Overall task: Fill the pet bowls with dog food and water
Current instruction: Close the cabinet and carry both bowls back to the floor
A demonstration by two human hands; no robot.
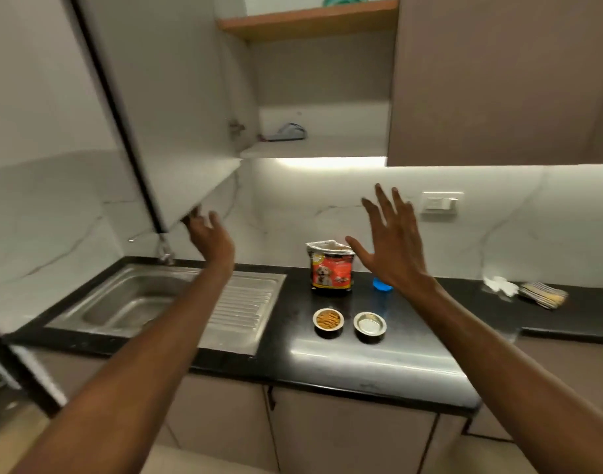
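Two small steel bowls stand side by side on the black counter (378, 364). The left bowl (328, 320) holds brown dog food; the right bowl (369, 325) looks shiny inside, and I cannot tell if it holds water. Behind them stands an opened red dog food bag (331, 270), and a blue bottle (382, 287) is partly hidden by my right wrist. My left hand (209, 236) touches the lower corner of the open wall cabinet door (177, 131), fingers curled at its edge. My right hand (392, 241) is raised in the air with fingers spread, holding nothing.
A steel sink (132, 302) with drainboard and a tap (165, 249) lie to the left. The open cabinet (320, 145) holds a small dark item. A wall switch (441, 202) sits on the backsplash. Cloths (539, 294) lie at the counter's right end.
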